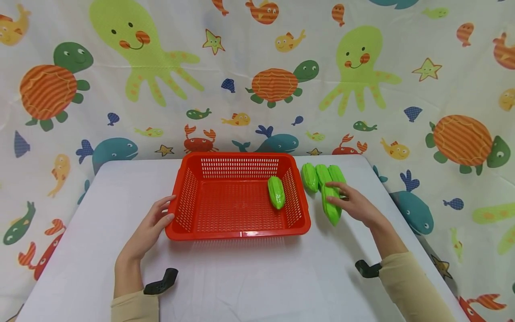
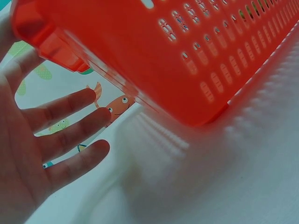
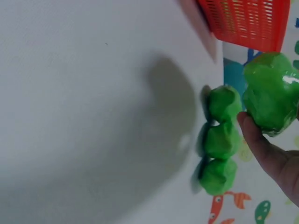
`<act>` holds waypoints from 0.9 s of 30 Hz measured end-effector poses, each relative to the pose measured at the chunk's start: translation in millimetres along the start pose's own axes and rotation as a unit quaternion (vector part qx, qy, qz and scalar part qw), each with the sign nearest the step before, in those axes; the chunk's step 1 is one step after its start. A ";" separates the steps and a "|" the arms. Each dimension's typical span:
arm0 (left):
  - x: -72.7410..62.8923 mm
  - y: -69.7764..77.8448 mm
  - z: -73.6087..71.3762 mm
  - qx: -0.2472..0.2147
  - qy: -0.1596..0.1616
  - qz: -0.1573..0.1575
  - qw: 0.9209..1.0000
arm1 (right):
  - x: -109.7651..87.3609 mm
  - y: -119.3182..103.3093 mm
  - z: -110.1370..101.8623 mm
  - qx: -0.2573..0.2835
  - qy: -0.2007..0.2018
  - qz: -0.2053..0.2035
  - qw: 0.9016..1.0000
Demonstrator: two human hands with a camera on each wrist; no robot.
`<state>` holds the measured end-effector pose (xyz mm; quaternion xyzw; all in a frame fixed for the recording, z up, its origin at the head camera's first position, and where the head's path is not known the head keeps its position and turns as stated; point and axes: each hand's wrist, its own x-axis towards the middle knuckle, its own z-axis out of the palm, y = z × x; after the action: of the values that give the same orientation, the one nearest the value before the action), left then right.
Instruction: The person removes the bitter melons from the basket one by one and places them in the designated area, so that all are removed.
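A red plastic basket (image 1: pixel 237 235) with slotted walls stands on the white table, and one ribbed green gourd (image 1: pixel 276 192) lies inside at its right. My left hand (image 1: pixel 153 226) is at the basket's left rim, fingertips against it. In the left wrist view, several fingers (image 2: pixel 74 133) of that hand stretch out straight beside the basket wall. My right hand (image 1: pixel 354 203) holds another green gourd (image 1: pixel 331 205), right of the basket; the right wrist view has this gourd (image 3: pixel 271 93) lifted off the table, partly cut off by the frame edge.
Three more green gourds (image 1: pixel 310 177) lie in a row on the table, just right of the basket. A white cloth (image 1: pixel 241 67) printed with sea animals hangs behind the table. Each wrist carries a black strap mount (image 1: pixel 162 281).
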<state>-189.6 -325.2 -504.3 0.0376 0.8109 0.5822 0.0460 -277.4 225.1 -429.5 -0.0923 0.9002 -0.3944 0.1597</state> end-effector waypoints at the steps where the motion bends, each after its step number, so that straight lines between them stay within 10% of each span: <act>1: 0.2 -0.2 0.1 -0.001 0.000 0.000 1.000 | 0.6 2.5 0.7 -0.001 -0.001 0.003 1.000; 27: -0.1 -1.7 1.3 -0.003 0.006 0.000 1.000 | 21.5 32.0 20.1 -0.025 -0.014 0.060 0.998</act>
<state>-189.4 -324.5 -506.3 0.0339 0.8097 0.5844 0.0414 -291.5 226.6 -470.7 -0.0476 0.9114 -0.3603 0.1931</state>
